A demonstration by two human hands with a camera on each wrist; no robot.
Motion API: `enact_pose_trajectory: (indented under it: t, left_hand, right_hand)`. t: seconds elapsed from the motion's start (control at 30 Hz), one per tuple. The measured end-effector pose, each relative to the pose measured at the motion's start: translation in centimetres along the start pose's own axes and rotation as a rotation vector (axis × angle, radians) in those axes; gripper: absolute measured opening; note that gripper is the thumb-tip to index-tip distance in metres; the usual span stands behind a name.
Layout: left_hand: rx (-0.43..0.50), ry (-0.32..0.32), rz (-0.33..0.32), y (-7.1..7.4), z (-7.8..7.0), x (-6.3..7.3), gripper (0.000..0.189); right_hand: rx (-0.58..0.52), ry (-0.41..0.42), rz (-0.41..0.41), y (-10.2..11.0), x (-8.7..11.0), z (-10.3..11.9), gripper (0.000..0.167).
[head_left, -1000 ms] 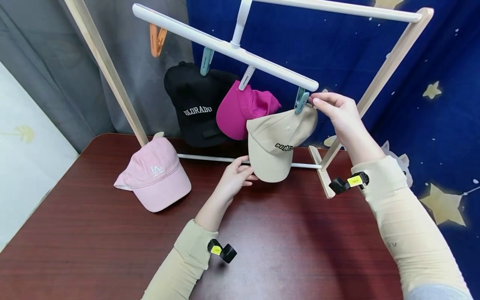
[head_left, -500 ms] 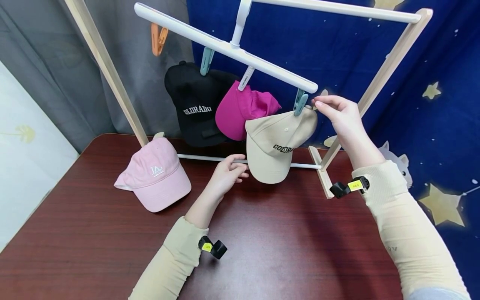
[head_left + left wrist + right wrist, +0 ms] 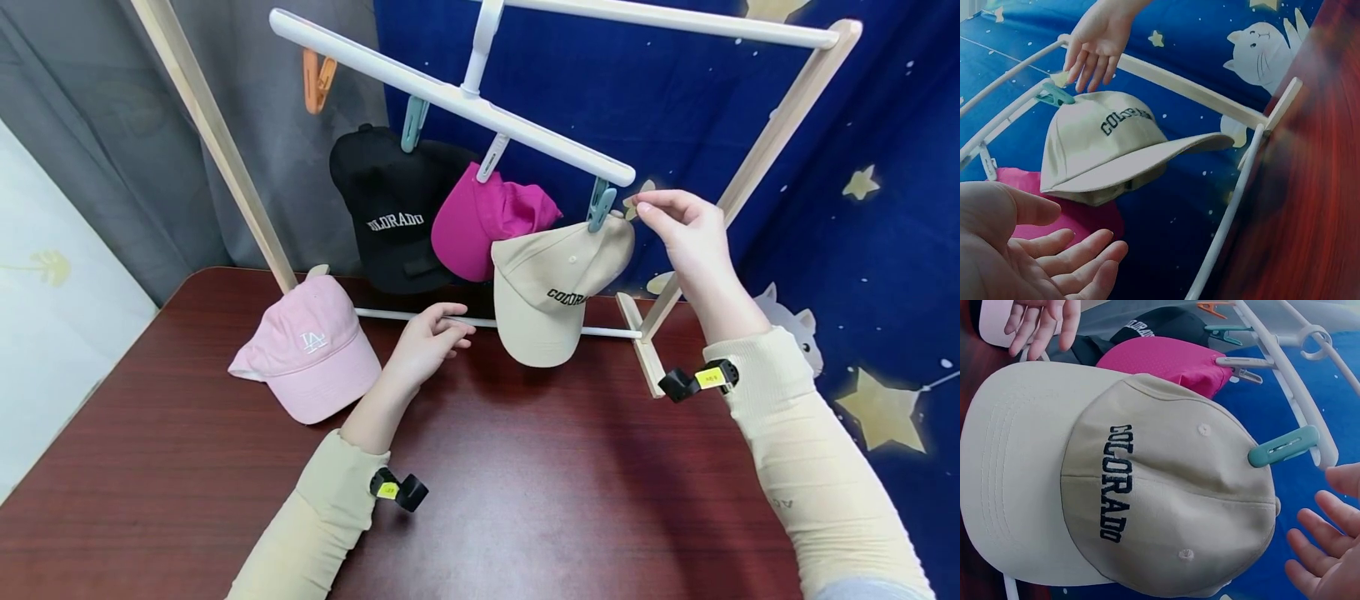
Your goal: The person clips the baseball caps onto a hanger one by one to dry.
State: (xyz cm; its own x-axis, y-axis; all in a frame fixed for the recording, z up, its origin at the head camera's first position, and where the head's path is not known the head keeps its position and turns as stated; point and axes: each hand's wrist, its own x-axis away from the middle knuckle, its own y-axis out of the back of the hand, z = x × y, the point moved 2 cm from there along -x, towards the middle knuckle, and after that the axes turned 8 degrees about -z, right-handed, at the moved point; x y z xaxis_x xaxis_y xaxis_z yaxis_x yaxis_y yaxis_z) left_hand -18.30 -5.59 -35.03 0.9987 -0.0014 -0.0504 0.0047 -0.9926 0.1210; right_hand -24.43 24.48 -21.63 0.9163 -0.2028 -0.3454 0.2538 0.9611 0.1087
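A beige cap (image 3: 551, 283) with dark COLORADO lettering hangs by a teal clip (image 3: 602, 205) from the right end of a white hanger bar (image 3: 450, 96). Just right of that clip, my right hand (image 3: 693, 237) is apart from the cap with relaxed fingers, holding nothing. My left hand (image 3: 427, 342) is over the table, left of the beige brim, its fingers loosely bent and bare. In the left wrist view, the left palm (image 3: 1035, 262) faces up below the cap. A magenta cap (image 3: 480, 225) and a black cap (image 3: 390, 217) hang from clips further left on the bar.
A pink cap (image 3: 311, 350) lies on the dark red table (image 3: 525, 500) at the left. An orange clip (image 3: 318, 81) hangs at the bar's left end. Wooden posts (image 3: 780, 125) and a low white rod (image 3: 405, 315) form the rack's frame.
My left hand has drawn away from the beige brim to the left. My right hand has moved slightly right, away from the clip and cap. The beige cap stays hanging.
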Motion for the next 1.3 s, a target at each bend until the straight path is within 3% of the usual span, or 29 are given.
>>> enact_pose_trajectory:
  t: [0.23, 0.47, 0.63, 0.77, 1.03, 1.3]
  left_hand:
    - [-0.079, -0.030, -0.018, 1.6, -0.5, 0.4, 0.031]
    - [-0.175, -0.070, -0.038, 3.0, -0.9, 0.6, 0.030]
    - [-0.262, -0.137, -0.085, 4.1, -1.1, 1.0, 0.029]
    - [-0.268, -0.177, -0.110, 5.2, -1.4, 1.3, 0.029]
    - [-0.320, -0.204, -0.183, 7.4, -2.4, 2.4, 0.028]
    - [-0.370, -0.200, -0.235, 9.1, -2.5, 3.3, 0.029]
  right_hand:
    - [-0.086, 0.030, -0.059, -0.1, 0.2, 0.4, 0.010]
    - [-0.105, 0.064, -0.100, -0.1, 0.8, 0.9, 0.012]
    - [-0.097, 0.098, -0.131, -0.4, 1.3, 1.4, 0.012]
    - [-0.128, 0.118, -0.157, -0.7, 1.7, 1.7, 0.012]
    - [-0.209, 0.190, -0.172, -1.4, 2.7, 2.6, 0.014]
    - [-0.252, 0.215, -0.151, -2.2, 3.9, 3.0, 0.014]
